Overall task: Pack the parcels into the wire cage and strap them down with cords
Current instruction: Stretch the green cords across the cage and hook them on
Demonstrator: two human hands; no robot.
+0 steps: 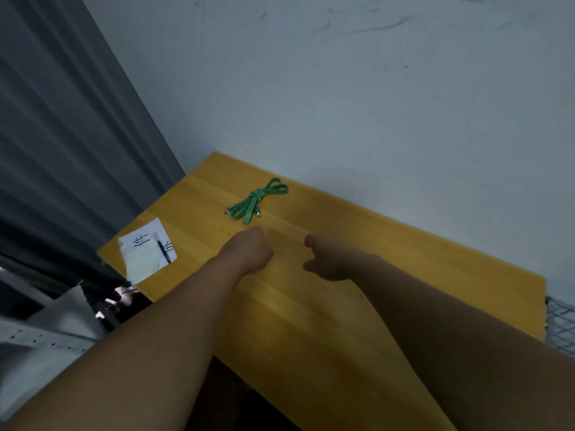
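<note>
A green cord (256,199) lies bundled on the yellow worktop (389,259), near the wall (342,88) and just beyond the left hand (249,253). That hand is clenched into a fist, its fingers tucked under and grasping nothing. The right hand (329,259) hovers beside it, apart from the cord, with its fingers loosely bent and released, thumb and forefinger gapped. A corner of the wire cage (560,321) shows at the worktop's right end. At the left corner sits a paper sheet (143,259) with a pen (164,251) lying on it.
</note>
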